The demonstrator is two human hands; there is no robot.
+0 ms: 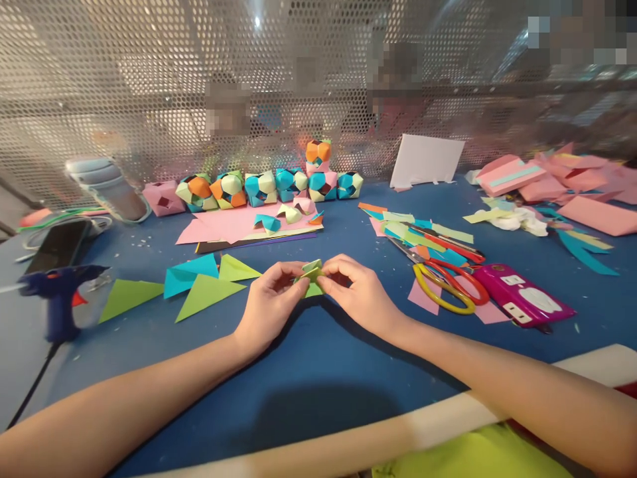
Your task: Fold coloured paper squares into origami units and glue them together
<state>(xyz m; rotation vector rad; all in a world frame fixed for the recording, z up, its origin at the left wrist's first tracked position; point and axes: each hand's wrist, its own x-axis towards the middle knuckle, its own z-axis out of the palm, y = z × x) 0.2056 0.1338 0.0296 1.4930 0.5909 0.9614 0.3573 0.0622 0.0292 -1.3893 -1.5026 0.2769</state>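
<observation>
A small folded piece of green paper [313, 279] is held between both hands over the blue table. My left hand [271, 299] pinches its left side between thumb and fingers. On its right side, my right hand [361, 295] grips it the same way, thumb toward me. Left of my hands lie green paper triangles [209, 295] and a folded blue paper piece [186, 275]. Beyond them, a pink paper sheet [219, 224] carries small curled paper pieces [269, 222]. Folded paper balls [261, 189] in several colours stand in a row at the back.
A blue glue gun [57, 299] stands at left, near a phone [60, 245] and a bottle [107, 189]. To the right lie yellow-handled scissors [442, 292], red-handled scissors, paper scraps and a magenta case [525, 295]. Pink folded papers [562, 176] pile up at far right before a perforated metal panel [149, 79].
</observation>
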